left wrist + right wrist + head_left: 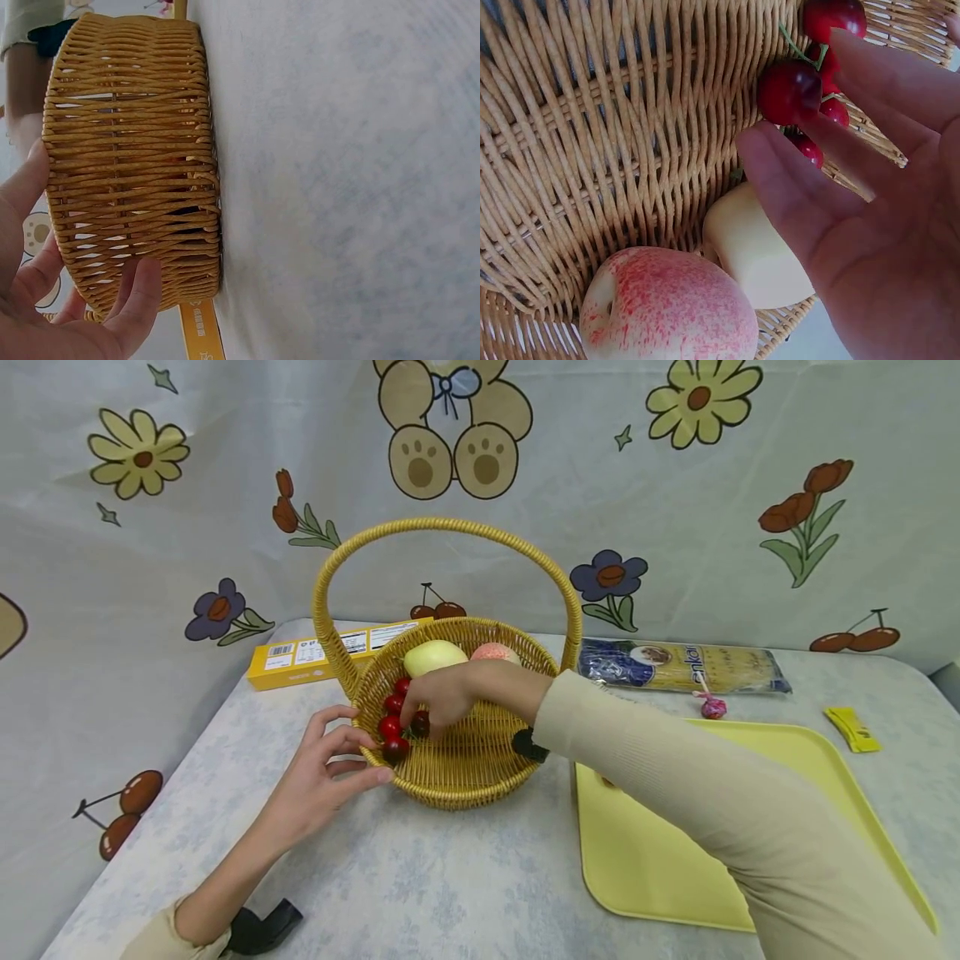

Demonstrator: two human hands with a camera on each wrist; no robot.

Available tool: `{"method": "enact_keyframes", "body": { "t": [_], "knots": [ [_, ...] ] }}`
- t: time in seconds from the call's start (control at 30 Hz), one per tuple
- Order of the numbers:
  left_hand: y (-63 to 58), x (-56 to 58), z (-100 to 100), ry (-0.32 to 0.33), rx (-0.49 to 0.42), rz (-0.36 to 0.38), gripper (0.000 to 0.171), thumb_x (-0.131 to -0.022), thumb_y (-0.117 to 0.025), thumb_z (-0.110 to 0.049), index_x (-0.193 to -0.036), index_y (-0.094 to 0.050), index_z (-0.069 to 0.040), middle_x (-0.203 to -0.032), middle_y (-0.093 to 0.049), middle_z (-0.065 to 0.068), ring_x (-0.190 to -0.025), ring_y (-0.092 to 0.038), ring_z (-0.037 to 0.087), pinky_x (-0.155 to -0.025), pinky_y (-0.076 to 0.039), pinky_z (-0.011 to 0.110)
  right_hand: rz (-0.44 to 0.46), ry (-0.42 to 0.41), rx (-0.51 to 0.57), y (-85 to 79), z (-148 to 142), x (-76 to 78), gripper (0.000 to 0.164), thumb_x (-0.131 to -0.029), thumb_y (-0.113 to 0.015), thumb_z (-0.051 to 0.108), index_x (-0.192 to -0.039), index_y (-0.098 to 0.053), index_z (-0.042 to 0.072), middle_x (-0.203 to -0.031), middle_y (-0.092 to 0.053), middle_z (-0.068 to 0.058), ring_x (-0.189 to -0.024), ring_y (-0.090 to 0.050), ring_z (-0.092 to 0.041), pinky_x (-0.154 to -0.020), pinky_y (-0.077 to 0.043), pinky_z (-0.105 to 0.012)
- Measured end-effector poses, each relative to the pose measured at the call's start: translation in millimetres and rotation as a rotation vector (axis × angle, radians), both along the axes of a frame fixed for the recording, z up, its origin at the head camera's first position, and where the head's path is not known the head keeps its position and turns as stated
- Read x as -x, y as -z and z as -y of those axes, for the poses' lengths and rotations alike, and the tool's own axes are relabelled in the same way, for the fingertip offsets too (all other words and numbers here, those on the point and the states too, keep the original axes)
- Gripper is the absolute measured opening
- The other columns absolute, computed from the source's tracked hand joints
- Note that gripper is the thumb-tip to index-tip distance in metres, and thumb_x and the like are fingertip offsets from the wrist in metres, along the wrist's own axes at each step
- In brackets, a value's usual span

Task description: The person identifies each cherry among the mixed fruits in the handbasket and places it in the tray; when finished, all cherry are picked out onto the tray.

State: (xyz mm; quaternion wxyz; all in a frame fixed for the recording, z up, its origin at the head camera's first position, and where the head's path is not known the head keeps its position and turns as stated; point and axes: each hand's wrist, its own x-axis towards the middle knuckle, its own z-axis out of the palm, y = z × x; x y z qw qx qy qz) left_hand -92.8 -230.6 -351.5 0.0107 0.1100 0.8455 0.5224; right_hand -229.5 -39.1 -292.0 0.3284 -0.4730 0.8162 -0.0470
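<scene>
A yellow wicker basket (465, 768) with a tall arched handle stands on the table. My left hand (318, 777) holds its near-left rim; in the left wrist view, the thumb is at the rim and fingertips (142, 289) lie on the outer weave. Inside the basket, my right hand (450, 693) reaches to the left side, its fingers extended against several dark red cherries (789, 91) with green stems. Whether they pinch one is not visible; the hand looks loose. Behind it sit a pale yellow fruit (435, 656) and a pink-speckled peach (671, 307).
A yellow tray (667, 860) lies to the right, partly under the right sleeve. Along the back are a yellow-orange box (292, 664) and a clear pack of noodles (682, 667). A wrapped lollipop (712, 707) and a small yellow packet (852, 730) lie beyond the tray.
</scene>
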Motion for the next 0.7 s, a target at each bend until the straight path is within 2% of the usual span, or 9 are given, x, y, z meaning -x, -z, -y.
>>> {"method": "enact_keyframes", "body": {
  "t": [0.3,0.53,0.7],
  "knots": [
    [-0.6,0.2,0.8,0.000,0.001,0.005,0.025,-0.087,-0.078,-0.014,-0.101,-0.061,-0.002,-0.144,-0.027,0.009,-0.102,-0.063,0.028,-0.090,-0.053,0.039,0.011,-0.035,-0.052,1.0,3.5,-1.9,0.045,-0.091,-0.070,0.004,-0.135,-0.061,0.011,-0.136,-0.058,-0.001,-0.123,-0.049,-0.013,-0.103,-0.041,-0.028],
    [-1.2,2.0,0.8,0.013,0.012,0.003,0.024,-0.087,-0.078,-0.014,-0.100,-0.061,-0.002,-0.143,-0.026,0.008,-0.102,-0.063,0.027,-0.088,-0.053,0.034,0.005,-0.017,-0.033,-3.3,-2.0,-0.2,0.041,-0.092,-0.070,0.007,-0.132,-0.064,0.011,-0.132,-0.061,0.000,-0.125,-0.050,-0.012,-0.103,-0.041,-0.026],
    [-1.0,2.8,1.3,-0.001,0.029,0.009,0.027,-0.087,-0.078,-0.018,-0.099,-0.061,-0.002,-0.142,-0.027,0.008,-0.102,-0.063,0.027,-0.089,-0.054,0.036,0.016,0.006,0.013,-10.4,-10.6,-1.2,0.037,-0.091,-0.071,0.008,-0.127,-0.067,0.010,-0.126,-0.064,0.001,-0.118,-0.053,-0.014,-0.099,-0.043,-0.026]
  ]
}}
